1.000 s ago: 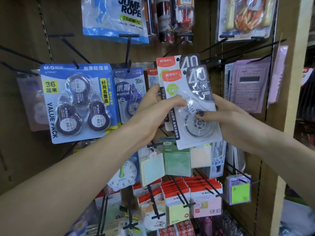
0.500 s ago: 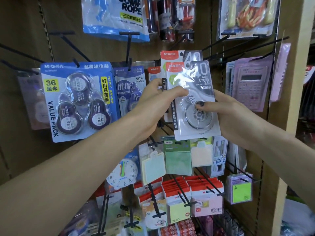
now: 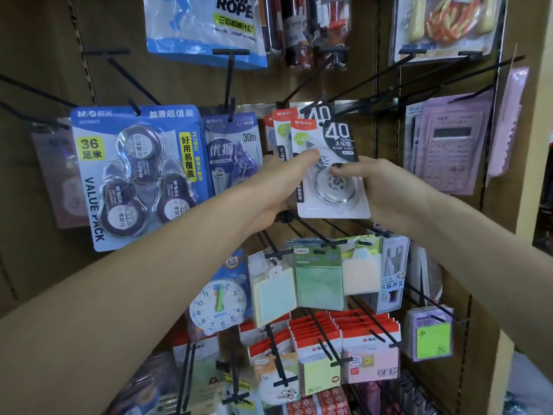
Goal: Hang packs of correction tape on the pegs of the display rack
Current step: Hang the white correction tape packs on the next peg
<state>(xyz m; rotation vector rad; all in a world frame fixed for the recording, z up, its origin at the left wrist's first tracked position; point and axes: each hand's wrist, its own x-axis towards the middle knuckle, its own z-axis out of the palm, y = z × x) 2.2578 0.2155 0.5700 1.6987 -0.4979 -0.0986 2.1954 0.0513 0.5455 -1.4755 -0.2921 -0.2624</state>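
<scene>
A white and black correction tape pack (image 3: 330, 175) marked "40" sits upright at the rack's middle, in front of two similar packs (image 3: 284, 130). My left hand (image 3: 281, 181) holds its left edge, thumb on the front. My right hand (image 3: 380, 187) pinches the round clear blister from the right. A black peg (image 3: 302, 85) slants down toward the packs' tops; its tip meets them near the hang holes. Whether the front pack is threaded on it I cannot tell.
A blue value pack of three tapes (image 3: 134, 175) and a purple 30m tape pack (image 3: 232, 151) hang to the left. Pink calculators (image 3: 449, 142) hang right. Sticky notes (image 3: 317, 277) and red-topped pads (image 3: 344, 336) fill pegs below. Bare black pegs (image 3: 419, 70) jut out at upper right.
Both hands have lifted the front pack upward and set it straighter, bringing its top level with the packs behind it at the peg. The grips look unchanged.
</scene>
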